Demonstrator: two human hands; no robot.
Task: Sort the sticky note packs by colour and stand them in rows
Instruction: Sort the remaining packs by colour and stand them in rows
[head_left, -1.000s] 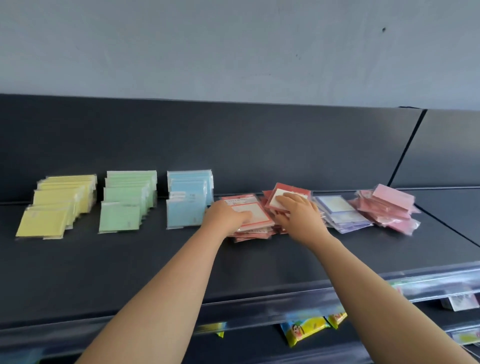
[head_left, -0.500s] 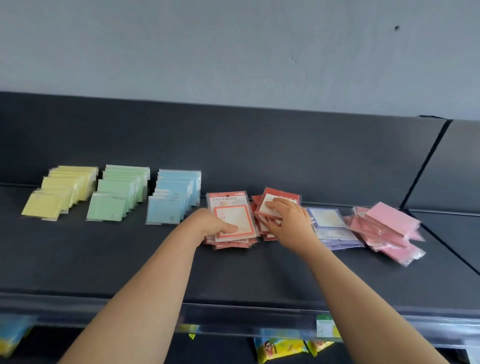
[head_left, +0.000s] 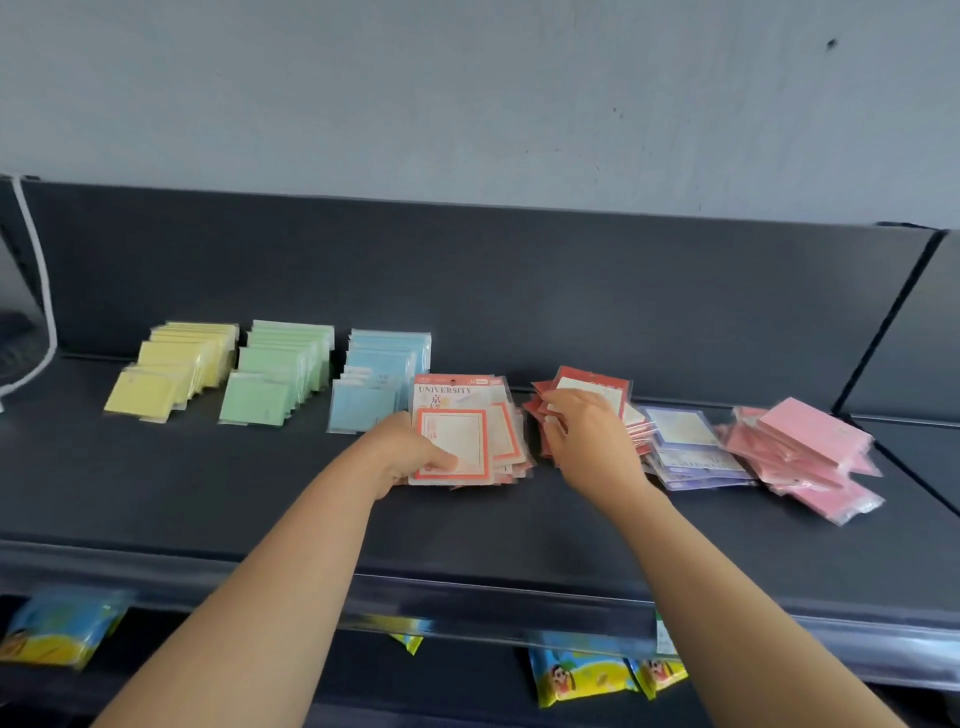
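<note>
head view, left hand (head_left: 410, 453) gripping red packs (head_left: 457, 431)

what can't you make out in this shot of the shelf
Head view only.
Red pile: mostly under the right hand; whether its fingers pinch a pack cannot be told.
Red stack in the left hand: print under "UNIVERSITY" is too small to read.
Packets below: cut by the shelf lip and the bottom edge.
Cable: cut by the left edge.

"UNIVERSITY" is printed atop the front red-framed sticky note pack (head_left: 453, 429).
</note>
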